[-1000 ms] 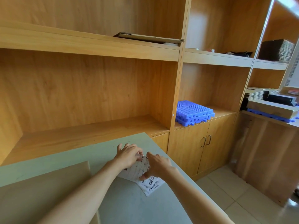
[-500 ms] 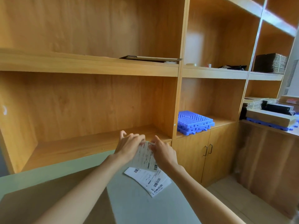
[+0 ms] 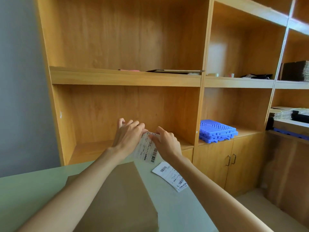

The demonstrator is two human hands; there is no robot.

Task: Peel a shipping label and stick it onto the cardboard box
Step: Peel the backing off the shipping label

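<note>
While both hands pinch its top edge, label [image 3: 145, 150] hangs above box [image 3: 117, 195], long axis sloping down | left hand [image 3: 128, 136], right hand [image 3: 164, 143] gripping it | box below-left, nearer left hand | spare label [image 3: 172, 175] right of box on surface [image 3: 25, 190]

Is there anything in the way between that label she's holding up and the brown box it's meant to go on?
Nothing visible. Both hands, left and right, hold the white barcoded shipping label in the air, just above the flat brown cardboard box. A second white label lies on the grey-green table, beside the box.
</note>
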